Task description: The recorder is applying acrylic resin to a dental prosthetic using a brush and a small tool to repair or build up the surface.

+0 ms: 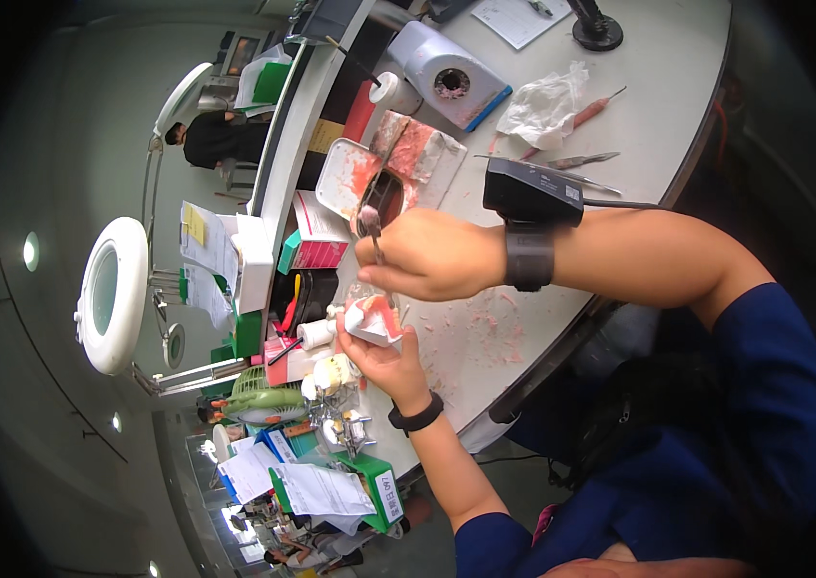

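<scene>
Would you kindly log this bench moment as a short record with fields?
Left hand: holds a pink and white dental model
Right hand: grips a thin metal spatula, spoon end up
Bench: white, strewn with pink wax crumbs
Behind the hands: open tray of pink wax
Further back: crumpled tissue

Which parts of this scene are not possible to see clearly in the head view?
- Tool tip: hidden behind the right hand, which grips a thin metal tool.
- Dental model: its underside is covered by the left hand.
- Items on the bench's far shelf: too small and bent by the fisheye.
</scene>
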